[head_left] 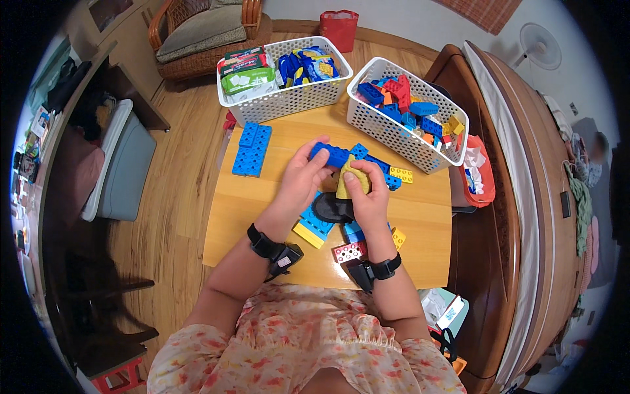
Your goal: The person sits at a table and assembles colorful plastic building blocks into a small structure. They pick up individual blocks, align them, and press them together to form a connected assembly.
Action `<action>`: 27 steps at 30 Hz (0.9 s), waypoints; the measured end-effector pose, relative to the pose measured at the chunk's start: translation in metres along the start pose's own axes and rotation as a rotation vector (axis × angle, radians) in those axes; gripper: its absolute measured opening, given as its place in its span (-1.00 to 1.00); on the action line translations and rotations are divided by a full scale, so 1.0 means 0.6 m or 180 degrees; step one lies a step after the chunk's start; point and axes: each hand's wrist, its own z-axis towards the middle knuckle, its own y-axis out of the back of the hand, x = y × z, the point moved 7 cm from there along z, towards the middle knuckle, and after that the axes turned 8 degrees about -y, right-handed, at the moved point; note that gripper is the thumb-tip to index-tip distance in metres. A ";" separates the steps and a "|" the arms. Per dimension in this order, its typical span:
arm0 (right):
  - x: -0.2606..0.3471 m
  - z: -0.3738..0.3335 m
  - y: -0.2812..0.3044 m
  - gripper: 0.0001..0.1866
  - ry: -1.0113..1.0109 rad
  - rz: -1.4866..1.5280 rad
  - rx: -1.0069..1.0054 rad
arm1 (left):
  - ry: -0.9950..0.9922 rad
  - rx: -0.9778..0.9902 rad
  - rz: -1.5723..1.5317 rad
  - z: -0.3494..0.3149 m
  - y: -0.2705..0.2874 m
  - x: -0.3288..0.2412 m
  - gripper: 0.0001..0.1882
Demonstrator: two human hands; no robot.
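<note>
Over the middle of the wooden table, my left hand [305,172] grips a dark blue toy building brick [330,155] by its left end. My right hand [369,190] is closed on a yellow cloth [348,178], which lies against the brick's right end. Below the hands sits a black oval object [333,207] whose kind I cannot make out. Around it lie light blue and yellow bricks [316,222] and a red-and-white brick [349,253]. Beyond my right hand are a yellow brick [401,175] and more blue bricks [360,152]. Two joined blue bricks [251,151] rest at the table's left.
At the table's far side stands a white basket [289,98] of packets. Another white basket [407,136] holds several coloured bricks. A red bag [482,187] hangs at the right, beside a wooden bed frame [489,262]. A grey-blue bin [125,164] stands on the floor at left.
</note>
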 end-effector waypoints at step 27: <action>-0.048 0.010 0.023 -0.80 -0.0595 0.0005 -0.0332 | 0.0092 0.0758 0.1896 0.057 -0.134 -0.017 -0.52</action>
